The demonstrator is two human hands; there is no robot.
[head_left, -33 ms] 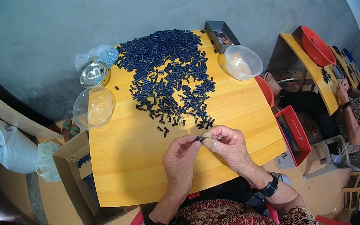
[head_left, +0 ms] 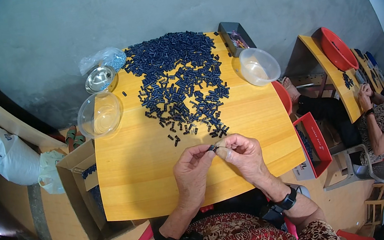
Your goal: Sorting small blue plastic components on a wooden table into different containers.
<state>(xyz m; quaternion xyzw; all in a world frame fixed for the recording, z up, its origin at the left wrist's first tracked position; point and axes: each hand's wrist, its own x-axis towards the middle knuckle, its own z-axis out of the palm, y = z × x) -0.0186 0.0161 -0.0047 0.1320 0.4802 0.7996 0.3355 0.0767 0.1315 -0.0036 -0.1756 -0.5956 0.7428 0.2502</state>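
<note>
Over the front half of the yellow table, my left hand [head_left: 192, 173] pinches a small black plastic piece [head_left: 212, 148] between thumb and fingertips. My right hand [head_left: 244, 157] meets it from the other side, thumb and fingers closed at the end of the piece. Something thin and dark shows between the two sets of fingertips, too small to name. Just beyond my hands begins a spread of many similar small black pieces [head_left: 175, 80], thickest at the far edge and looser toward me.
Clear plastic tubs stand left [head_left: 99, 115] and right [head_left: 259, 66]. A metal bowl [head_left: 100, 79], a bag of blue bits [head_left: 112, 58] and a grey tray [head_left: 237, 37] sit at the far corners. A cardboard box [head_left: 79, 188] flanks the table. Another person works at the right table [head_left: 331, 78].
</note>
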